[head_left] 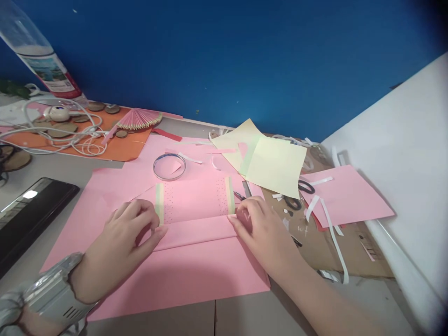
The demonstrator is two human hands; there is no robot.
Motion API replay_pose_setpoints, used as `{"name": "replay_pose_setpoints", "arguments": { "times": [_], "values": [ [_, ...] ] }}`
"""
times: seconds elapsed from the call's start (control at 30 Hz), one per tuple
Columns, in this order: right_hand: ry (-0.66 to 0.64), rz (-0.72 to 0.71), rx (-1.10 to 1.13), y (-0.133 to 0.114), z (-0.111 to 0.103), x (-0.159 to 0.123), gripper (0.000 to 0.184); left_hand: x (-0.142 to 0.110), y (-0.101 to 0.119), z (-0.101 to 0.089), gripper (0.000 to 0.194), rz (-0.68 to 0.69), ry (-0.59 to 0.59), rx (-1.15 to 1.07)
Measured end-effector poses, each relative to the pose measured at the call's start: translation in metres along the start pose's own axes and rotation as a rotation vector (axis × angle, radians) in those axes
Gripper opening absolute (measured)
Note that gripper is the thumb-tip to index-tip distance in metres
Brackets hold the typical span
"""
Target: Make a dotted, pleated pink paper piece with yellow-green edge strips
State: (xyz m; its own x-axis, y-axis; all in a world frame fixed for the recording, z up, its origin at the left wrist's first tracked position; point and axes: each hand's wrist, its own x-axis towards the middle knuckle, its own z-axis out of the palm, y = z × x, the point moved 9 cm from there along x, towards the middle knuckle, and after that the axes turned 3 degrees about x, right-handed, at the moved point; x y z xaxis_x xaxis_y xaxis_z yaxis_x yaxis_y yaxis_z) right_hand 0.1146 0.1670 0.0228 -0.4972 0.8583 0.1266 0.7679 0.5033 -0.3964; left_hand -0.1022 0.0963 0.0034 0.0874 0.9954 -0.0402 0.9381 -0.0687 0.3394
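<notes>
A pink paper strip with yellow-green side borders and rows of dark dots lies on a larger pink sheet. Its near edge is folded over into a flat band. At the band's left end, my left hand pinches the paper between thumb and fingers. My right hand pinches the other end the same way, with the thumb along the fold. Beyond the strip rests a roll of clear tape, on the same pink sheet. Scissors lie right of my right hand, partly under other paper.
Pale yellow sheets and a pink sheet lie on cardboard at the right, among white paper strips. At the left are a black phone, white cables, a folded pink fan and a bottle. A blue wall stands behind.
</notes>
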Motion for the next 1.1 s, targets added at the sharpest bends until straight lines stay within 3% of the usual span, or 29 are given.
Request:
{"name": "replay_pose_setpoints", "arguments": {
  "times": [0.13, 0.23, 0.43, 1.1],
  "values": [
    [-0.041, -0.078, 0.038, -0.005, 0.004, -0.001, 0.007, -0.002, -0.004, -0.002, 0.032, -0.001, 0.077, 0.027],
    [-0.042, -0.113, 0.038, -0.006, 0.003, -0.001, 0.012, -0.003, -0.003, 0.002, 0.037, 0.045, 0.052, 0.091],
    [-0.086, -0.087, -0.002, 0.003, 0.004, 0.003, 0.025, -0.002, -0.005, 0.004, 0.043, 0.055, 0.043, 0.147],
    [-0.098, -0.068, -0.037, 0.010, 0.006, 0.003, 0.025, -0.003, -0.008, 0.004, 0.040, 0.056, 0.026, 0.161]
  ]
}}
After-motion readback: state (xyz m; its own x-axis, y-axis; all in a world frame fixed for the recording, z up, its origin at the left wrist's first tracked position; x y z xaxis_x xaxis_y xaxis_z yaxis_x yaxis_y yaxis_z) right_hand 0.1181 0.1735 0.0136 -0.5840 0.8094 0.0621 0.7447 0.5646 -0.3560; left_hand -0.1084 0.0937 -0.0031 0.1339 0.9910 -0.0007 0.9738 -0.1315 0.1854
